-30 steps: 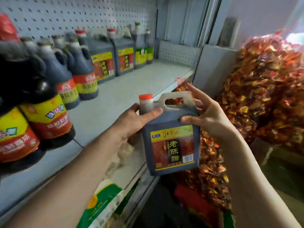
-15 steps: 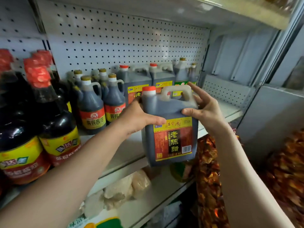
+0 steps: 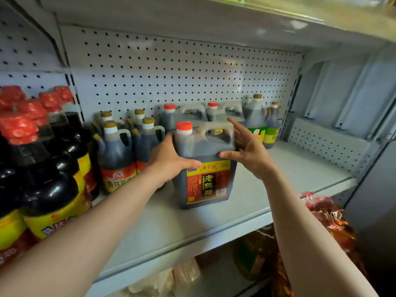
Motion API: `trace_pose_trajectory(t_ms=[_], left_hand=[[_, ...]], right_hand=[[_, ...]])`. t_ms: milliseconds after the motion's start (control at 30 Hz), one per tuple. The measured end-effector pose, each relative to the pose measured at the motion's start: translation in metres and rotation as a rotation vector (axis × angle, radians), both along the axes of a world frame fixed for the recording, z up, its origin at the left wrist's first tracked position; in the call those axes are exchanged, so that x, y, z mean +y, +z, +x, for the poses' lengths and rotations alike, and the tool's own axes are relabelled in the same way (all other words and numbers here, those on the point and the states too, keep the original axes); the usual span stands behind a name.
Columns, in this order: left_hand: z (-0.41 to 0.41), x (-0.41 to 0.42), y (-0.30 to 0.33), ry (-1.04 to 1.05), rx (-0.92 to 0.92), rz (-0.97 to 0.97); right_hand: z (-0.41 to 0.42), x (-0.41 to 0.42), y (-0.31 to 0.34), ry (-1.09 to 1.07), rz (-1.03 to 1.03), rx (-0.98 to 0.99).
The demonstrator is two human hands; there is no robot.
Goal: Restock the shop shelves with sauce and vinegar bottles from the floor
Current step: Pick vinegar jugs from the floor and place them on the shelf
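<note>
A square dark vinegar jug (image 3: 205, 179) with an orange cap, a moulded handle and a red-and-yellow label stands on the grey metal shelf (image 3: 289, 181), near its middle. My left hand (image 3: 169, 161) grips the jug's left side, thumb across the front. My right hand (image 3: 246, 151) holds the jug's right shoulder, thumb on the front and fingers spread behind the handle. Two matching jugs (image 3: 186, 116) stand behind it against the pegboard.
Round soy sauce bottles (image 3: 115, 155) with gold caps stand left of the jug. Large dark bottles (image 3: 49, 189) with red caps crowd the far left. Green-labelled bottles (image 3: 257, 121) stand at the back right. Bags of wrapped snacks (image 3: 327, 224) hang low right. Another shelf runs overhead.
Both hands have carried the jug up and forward from in front of the shelf edge onto the shelf surface. My view has tilted upward toward the pegboard.
</note>
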State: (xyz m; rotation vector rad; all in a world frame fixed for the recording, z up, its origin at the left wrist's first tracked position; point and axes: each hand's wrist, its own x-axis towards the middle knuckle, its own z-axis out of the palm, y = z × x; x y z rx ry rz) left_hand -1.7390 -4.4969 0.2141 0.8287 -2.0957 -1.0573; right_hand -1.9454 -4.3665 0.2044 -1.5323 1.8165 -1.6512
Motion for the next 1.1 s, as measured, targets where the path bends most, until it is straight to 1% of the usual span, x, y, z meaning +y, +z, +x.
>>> trace_pose_trajectory(t_ms=[133,233,367,467,633,733,800,900,1000,1100], left_hand=[[-0.010,-0.017,-0.002,0.038,-0.039,-0.001],[-0.017,-0.026,-0.003,0.082,-0.071,-0.055],[-0.027,-0.036,0.004,0.097,-0.169,-0.078],[-0.029,-0.039,0.006,0.100,-0.231,-0.080],[-0.029,-0.031,0.004,0.117,-0.249,-0.091],[-0.026,-0.023,0.006,0.141,-0.277,-0.115],[-0.024,-0.018,0.008,0.142,-0.258,-0.114],[-0.016,-0.006,0.007,0.157,-0.190,-0.105],[-0.004,0.016,0.000,0.161,-0.100,-0.184],[0.013,0.049,-0.008,0.086,-0.025,-0.245]], right_hand=[[-0.024,-0.014,0.002,0.011,0.115,0.139],[-0.026,-0.027,0.005,-0.039,0.107,0.210],[-0.033,-0.041,0.004,-0.058,0.100,0.243],[-0.036,-0.042,0.002,-0.043,0.093,0.227],[-0.023,-0.035,0.001,-0.081,0.133,0.222],[-0.010,-0.026,0.008,-0.196,0.196,0.266],[0.000,-0.014,0.012,-0.285,0.211,0.279],[0.019,0.017,0.018,-0.402,0.226,0.313],[0.048,0.060,0.025,-0.546,0.316,0.409],[0.089,0.108,0.028,-0.680,0.443,0.534]])
